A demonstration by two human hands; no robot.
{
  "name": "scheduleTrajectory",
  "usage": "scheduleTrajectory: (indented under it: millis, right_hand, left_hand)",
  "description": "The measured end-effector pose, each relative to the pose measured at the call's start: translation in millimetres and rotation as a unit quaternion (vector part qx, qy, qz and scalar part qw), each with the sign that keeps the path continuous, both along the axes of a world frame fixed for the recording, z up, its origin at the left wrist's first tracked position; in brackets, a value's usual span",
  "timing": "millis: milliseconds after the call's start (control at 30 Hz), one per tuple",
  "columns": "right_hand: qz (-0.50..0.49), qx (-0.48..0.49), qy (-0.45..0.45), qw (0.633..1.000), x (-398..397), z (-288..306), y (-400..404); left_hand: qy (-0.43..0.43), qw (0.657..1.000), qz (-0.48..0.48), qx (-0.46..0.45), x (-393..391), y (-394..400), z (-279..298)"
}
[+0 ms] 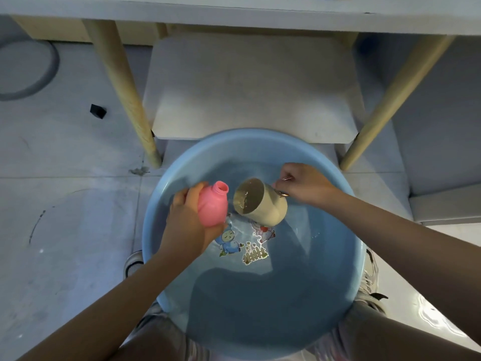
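A blue plastic basin [166, 194] holding water sits on the floor between my knees. My left hand [187, 225] grips a pink bottle [212, 204] with no cap, its open neck pointing up and away. My right hand [303, 185] holds a beige mug [263, 204] by its thin metal handle. The mug is tipped on its side over the water, its mouth turned toward the bottle, with some liquid inside. Cartoon stickers [244, 242] show on the basin floor under the water.
A white stool or low chair [250, 84] with pale wooden legs [125, 89] stands just beyond the basin, under a white tabletop [260, 9]. A small black block [98, 111] lies on the tiled floor at left. A sneaker [369, 280] peeks out on each side.
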State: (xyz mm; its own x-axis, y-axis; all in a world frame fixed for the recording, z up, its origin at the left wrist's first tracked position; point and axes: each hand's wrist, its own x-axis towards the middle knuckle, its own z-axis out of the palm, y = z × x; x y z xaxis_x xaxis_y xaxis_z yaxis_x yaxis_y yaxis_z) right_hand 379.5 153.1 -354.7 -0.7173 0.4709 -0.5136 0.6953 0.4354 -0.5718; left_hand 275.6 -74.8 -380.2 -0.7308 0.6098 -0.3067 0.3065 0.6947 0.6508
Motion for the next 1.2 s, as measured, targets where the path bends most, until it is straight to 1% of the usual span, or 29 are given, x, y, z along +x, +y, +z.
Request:
scheduleTrajectory:
  millis: [133,200,300,433,667,833,967,1100,1200]
  right_hand:
    - [-0.108,-0.083,0.04,0.99,11.4,4.2,0.1]
    - [-0.14,-0.096,0.065,0.983,12.7,6.8,-2.2]
    - [-0.152,-0.084,0.092,0.981,14.6,13.4,-1.6]
    - [-0.136,-0.044,0.117,0.983,16.5,26.9,0.2]
    - [-0.065,0.053,0.143,0.986,14.3,54.1,-3.0]
    - [-0.028,0.122,0.134,0.983,12.8,68.4,-6.0]
    - [-0.002,0.174,0.13,0.976,10.9,70.8,-11.1]
    - [0.006,0.205,0.14,0.969,11.3,76.5,-10.7]
    - [0.011,0.207,0.155,0.966,12.2,80.1,-11.2]
  left_hand:
    - [-0.025,1.0,-0.009,0.016,3.4,-1.5,2.3]
    - [-0.034,0.999,-0.007,0.016,4.1,-2.6,2.0]
    - [-0.039,0.999,-0.003,0.019,5.3,-3.0,2.9]
    - [-0.026,0.999,-0.009,0.018,5.9,-3.0,2.0]
    - [-0.034,0.998,-0.011,0.061,11.1,5.0,4.6]
    - [-0.05,0.996,-0.012,0.069,12.8,5.8,5.8]
    - [-0.046,0.995,-0.02,0.084,13.2,7.4,6.1]
    - [-0.047,0.995,-0.024,0.089,13.0,7.8,6.0]
    - [-0.055,0.993,-0.024,0.1,13.7,7.4,6.2]
